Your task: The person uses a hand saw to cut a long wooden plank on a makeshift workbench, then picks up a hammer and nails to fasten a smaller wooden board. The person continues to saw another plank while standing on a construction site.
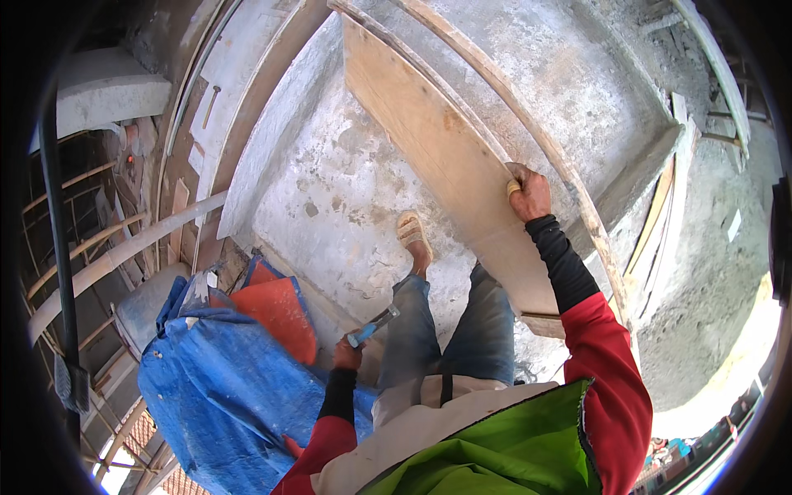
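My right hand (530, 196) is closed over the upper right edge of a long plywood board (437, 140), with something yellowish at its fingers. The board stands tilted on its edge, running from the upper middle down beside my right leg. In my left hand (347, 355), low and left of my knee, is a tool with a blue grip and a grey metal end, which looks like a hammer (374, 325). Its metal end points up and to the right, apart from the board. The fingers are wrapped around the grip.
A blue tarp (223, 388) with an orange-red side (280, 313) is heaped at my left. A long curved-looking wooden beam (528, 124) runs beyond the board. Another hammer (211, 106) lies at the upper left. My sandalled foot (410, 229) stands on rough concrete (330, 190).
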Demonstrator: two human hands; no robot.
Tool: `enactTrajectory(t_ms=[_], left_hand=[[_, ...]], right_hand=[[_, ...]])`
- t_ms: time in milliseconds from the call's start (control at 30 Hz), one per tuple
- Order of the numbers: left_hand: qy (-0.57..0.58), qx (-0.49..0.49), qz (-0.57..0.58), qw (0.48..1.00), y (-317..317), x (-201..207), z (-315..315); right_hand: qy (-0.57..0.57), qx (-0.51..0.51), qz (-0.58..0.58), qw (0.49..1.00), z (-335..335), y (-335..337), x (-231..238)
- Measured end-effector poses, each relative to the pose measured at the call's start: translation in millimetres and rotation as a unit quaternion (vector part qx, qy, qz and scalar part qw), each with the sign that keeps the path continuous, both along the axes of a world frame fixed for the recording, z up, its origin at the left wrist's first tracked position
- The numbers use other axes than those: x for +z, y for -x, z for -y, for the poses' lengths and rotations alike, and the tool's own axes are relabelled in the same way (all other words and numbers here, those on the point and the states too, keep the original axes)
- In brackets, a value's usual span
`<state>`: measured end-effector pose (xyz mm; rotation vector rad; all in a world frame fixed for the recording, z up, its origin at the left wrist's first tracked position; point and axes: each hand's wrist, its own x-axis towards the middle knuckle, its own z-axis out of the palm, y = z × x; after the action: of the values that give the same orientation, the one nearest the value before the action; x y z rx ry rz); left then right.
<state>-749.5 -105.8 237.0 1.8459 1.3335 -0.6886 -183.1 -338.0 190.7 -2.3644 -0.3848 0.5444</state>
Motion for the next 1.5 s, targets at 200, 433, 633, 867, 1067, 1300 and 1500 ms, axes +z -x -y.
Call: enactTrajectory(t_ms=[200,433,633,867,1067,1300,1500], left_hand=[[-0.032,-0.066,0.055,0.996,-34.0,-4.9,1.2],[-0.008,-0.055,0.084,0.995,-88.8,4.2,25.2],[-0.034,-0.092,0.063,0.993,-110.5,10.6,33.6],[0.013,-0.136,-0.002,0.991,-142.4,9.3,24.3],[0.042,-0.193,0.046,0.979,-168.5,0.4,-9.1],[-0.002,-0.243,0.053,0.969,-181.4,-3.0,-53.1],[-0.04,-0.232,0.079,0.969,-177.8,-6.9,-58.3]], right_hand=[[-0.159,-0.033,-0.132,0.978,67.0,-65.8,48.6],[-0.003,0.039,0.038,0.999,112.5,-184.1,-34.6],[0.24,-0.063,0.003,0.969,165.5,-183.1,-123.0],[0.082,-0.22,-0.015,0.972,229.0,37.3,-133.7],[0.215,-0.445,-0.182,0.85,272.0,207.3,-161.0],[0.207,-0.508,-0.115,0.828,319.9,158.0,-205.6],[0.189,-0.534,-0.155,0.809,323.1,88.5,-229.7]])
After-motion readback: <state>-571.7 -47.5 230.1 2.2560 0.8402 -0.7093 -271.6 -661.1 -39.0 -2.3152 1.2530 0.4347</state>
